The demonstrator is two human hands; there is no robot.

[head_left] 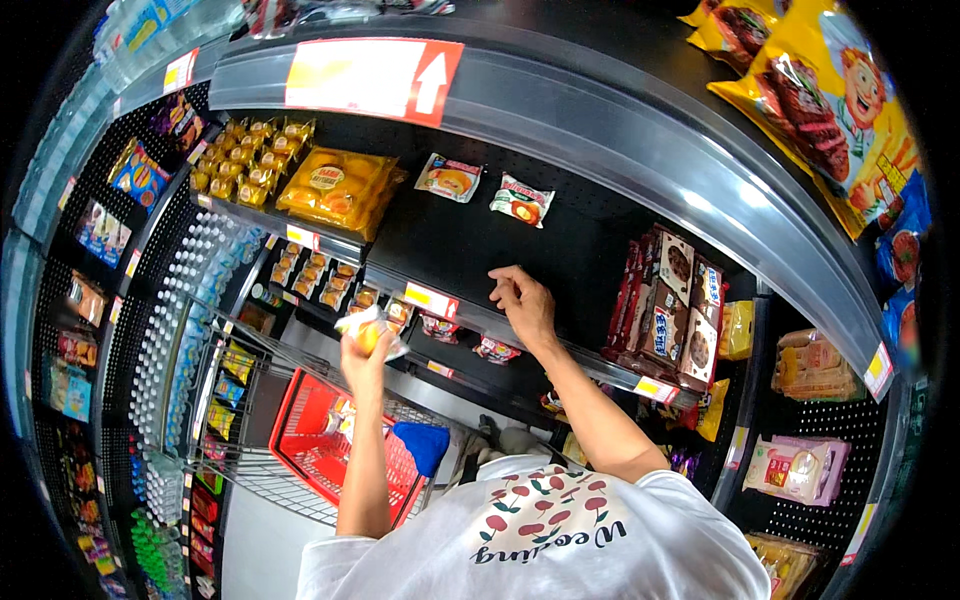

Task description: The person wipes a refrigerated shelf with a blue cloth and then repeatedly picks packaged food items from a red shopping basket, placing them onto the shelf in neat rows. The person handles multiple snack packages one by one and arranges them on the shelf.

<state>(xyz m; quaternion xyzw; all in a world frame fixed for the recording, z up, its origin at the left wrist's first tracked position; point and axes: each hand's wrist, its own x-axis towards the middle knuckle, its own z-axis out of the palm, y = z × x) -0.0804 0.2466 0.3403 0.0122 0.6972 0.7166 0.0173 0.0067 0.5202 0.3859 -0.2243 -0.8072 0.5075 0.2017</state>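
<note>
My left hand [362,352] holds a small clear-and-white wrapped yellow snack [370,326] below the shelf's front edge, over a shopping cart with a red basket [292,430]. My right hand [520,308] is over the bare right part of the black shelf [500,250], fingers apart and slightly curled, holding nothing. Two small white-wrapped snacks, one [448,178] with red and one [522,200] with green, lie toward the shelf's back. A yellow package of round pastries [335,185] is to their left, and brown-red cookie packs [665,300] stand to the right.
An upper shelf edge [610,105] with large yellow bags [800,100] overhangs from above. Small snack packs [330,285] line the lower shelf. Side shelves hold water bottles [180,370] on the left and pink packs [790,470] on the right. A blue object [420,445] lies on the basket's rim.
</note>
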